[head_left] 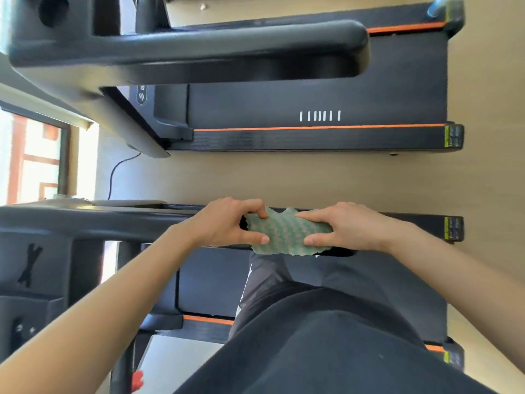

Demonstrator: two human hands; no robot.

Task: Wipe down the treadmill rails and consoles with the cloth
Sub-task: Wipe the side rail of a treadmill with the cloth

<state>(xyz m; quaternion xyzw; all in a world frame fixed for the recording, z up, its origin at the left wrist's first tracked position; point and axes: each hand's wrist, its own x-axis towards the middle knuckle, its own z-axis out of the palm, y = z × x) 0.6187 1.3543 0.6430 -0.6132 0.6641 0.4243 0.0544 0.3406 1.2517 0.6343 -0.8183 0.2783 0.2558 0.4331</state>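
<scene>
Over the near rail, our left hand and right hand each pinch the cloth, which may bunch and miss patches if pulled unevenly.

Arms extended, left hand, right hand close together, fingers pinching cloth

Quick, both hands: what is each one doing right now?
Left hand: closed, pinching one end of the green cloth.
Right hand: closed, pinching the other end of the same cloth.
</scene>
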